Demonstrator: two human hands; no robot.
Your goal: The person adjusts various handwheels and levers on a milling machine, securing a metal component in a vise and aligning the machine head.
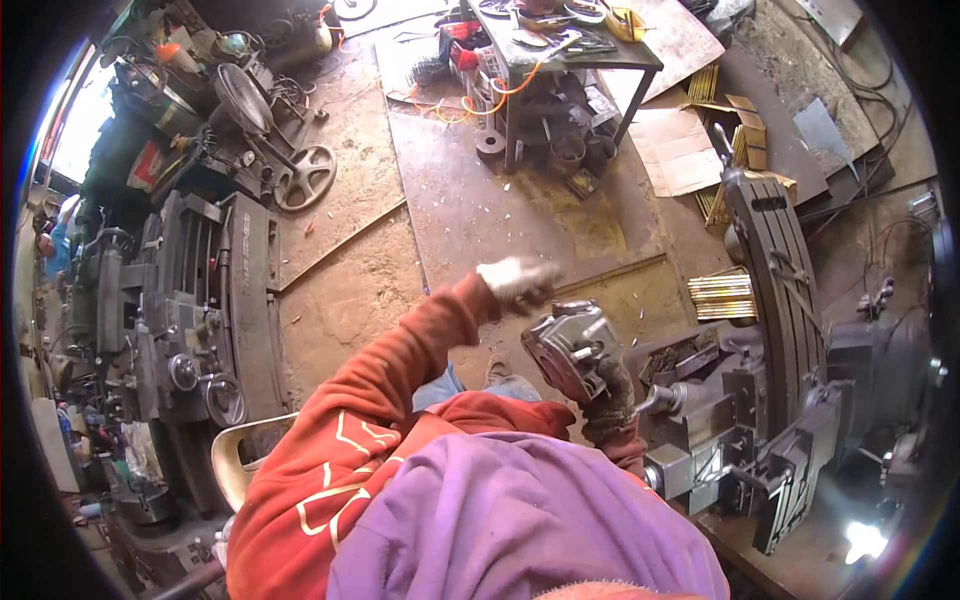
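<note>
My left hand, in a whitish work glove with an orange-red sleeve behind it, reaches to the right just above and left of a heavy metal machine part. Motion smears its fingers, so their grip does not show. The part is grey and boxy, with a round reddish-brown rim on its near left side and bright knobs or bolts on its right. Below it, my right hand in a dirty dark glove holds the part up in front of my lap; most of its fingers are hidden behind the metal.
Close on the right stands a milling machine with a long slotted table. Another machine fills the left, near a spoked handwheel. Ahead are a tool-covered workbench, brass-coloured rods and cardboard. A chair is behind my left arm.
</note>
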